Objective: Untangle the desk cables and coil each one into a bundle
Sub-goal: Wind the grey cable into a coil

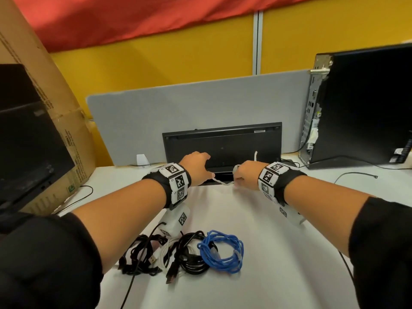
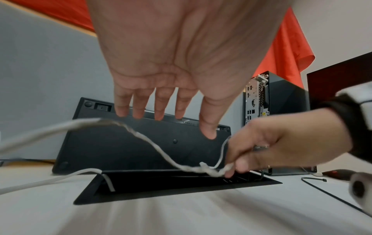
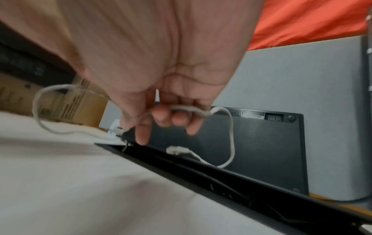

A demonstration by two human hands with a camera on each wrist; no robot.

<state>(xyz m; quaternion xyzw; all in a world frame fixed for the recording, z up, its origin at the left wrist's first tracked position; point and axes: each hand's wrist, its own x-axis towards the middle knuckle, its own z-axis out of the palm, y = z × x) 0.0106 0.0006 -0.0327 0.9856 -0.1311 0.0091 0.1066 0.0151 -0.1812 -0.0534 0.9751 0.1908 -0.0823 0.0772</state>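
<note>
A thin white cable [image 1: 223, 182] stretches between my two hands above the black cable slot [image 2: 181, 187] at the back of the desk. My right hand [image 1: 245, 175] grips it, with fingers curled round a loop of the white cable [image 3: 231, 135] in the right wrist view. My left hand [image 2: 181, 111] hovers with straight, spread fingers; the white cable [image 2: 145, 139] passes just below the thumb and is not gripped. Near the front edge lie a coiled blue cable [image 1: 220, 250] and a pile of black and white cables [image 1: 178, 255].
A black keyboard [image 1: 223, 143] leans upside down against the grey partition [image 1: 200, 103] right behind the slot. A PC tower [image 1: 356, 103] stands at the right, a monitor [image 1: 22, 141] and cardboard box [image 1: 55, 108] at the left. A thin black wire [image 1: 356, 175] lies at the right.
</note>
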